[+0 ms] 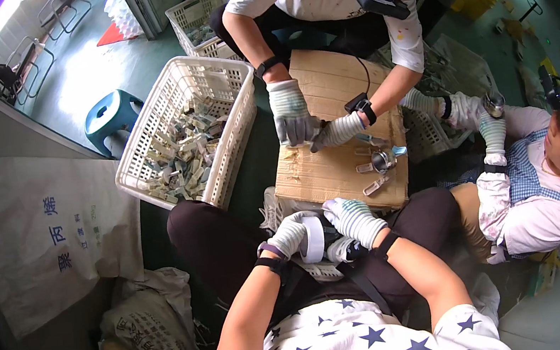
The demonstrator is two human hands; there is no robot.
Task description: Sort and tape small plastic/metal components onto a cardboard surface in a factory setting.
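My left hand (pixel 287 235), in a striped work glove, is closed around a white roll of tape (pixel 312 238) held over my lap. My right hand (pixel 356 219), also gloved, is curled beside the roll and touches it. Just ahead lies a flat cardboard box (pixel 326 97) serving as a work surface, with several small metal parts (pixel 378 160) near its right edge. A person opposite me rests two gloved hands (pixel 309 124) on the cardboard, working on a small piece.
A white plastic basket (pixel 171 111) full of small pale parts stands to the left. A second basket (pixel 196 11) and a blue stool (pixel 111 116) are farther back. Woven sacks (pixel 51 228) lie at left. Another person sits at right (pixel 532 189).
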